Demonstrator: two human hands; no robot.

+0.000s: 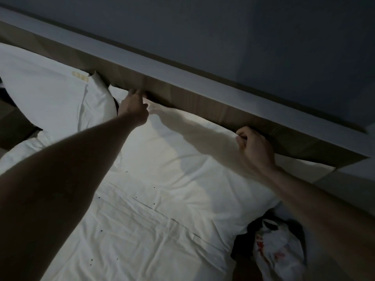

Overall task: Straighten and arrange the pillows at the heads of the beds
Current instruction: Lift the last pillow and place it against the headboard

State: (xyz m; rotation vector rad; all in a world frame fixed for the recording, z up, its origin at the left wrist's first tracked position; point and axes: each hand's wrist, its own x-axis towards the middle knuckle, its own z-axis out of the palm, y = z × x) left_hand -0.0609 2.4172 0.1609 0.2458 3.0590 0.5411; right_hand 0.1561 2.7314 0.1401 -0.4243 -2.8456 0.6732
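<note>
A large white pillow (182,151) lies along the wooden headboard (203,102) in the middle of the view. My left hand (135,107) pinches its far left corner against the headboard. My right hand (254,148) grips the pillow's top edge farther right, fingers curled round the fabric. A second white pillow (50,92) with a small beige label leans at the left, beside my left hand and partly out of view.
A wrinkled white sheet (132,230) with small dark specks covers the bed below the pillows. A white plastic bag with red print (274,252) and something dark lie at the lower right. A dark wall rises behind the headboard. The room is dim.
</note>
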